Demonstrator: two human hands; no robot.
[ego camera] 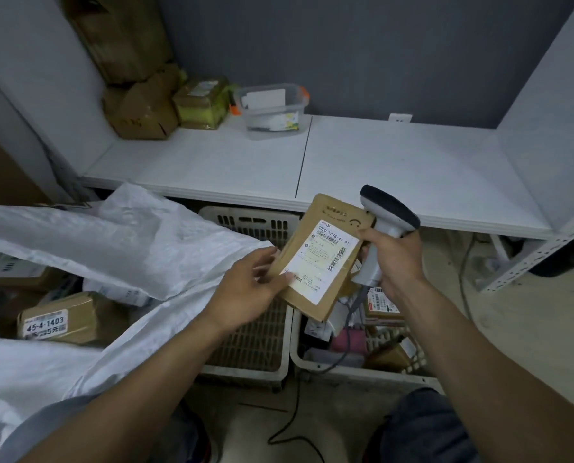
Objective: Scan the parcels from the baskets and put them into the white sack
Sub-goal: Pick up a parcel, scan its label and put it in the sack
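Note:
A flat brown cardboard parcel [325, 235] with a white shipping label is held above the baskets. My left hand [250, 285] grips its lower left edge, thumb on the label. My right hand [392, 253] grips the handle of a grey and white barcode scanner [390, 212], and its fingertips touch the parcel's right edge. The white sack [128, 242] lies open at the left with several parcels inside, one a taped brown box [61, 320]. Below the parcel the left basket [255, 342] shows its bare mesh floor. The right basket [345, 367] holds several small parcels.
A white shelf board [362, 168] runs just behind the baskets, with brown boxes [142, 108] and a clear plastic tub [272, 106] at its back left. A metal shelf post [539, 255] slants at the right. The scanner's cable [295, 412] trails over the floor between my knees.

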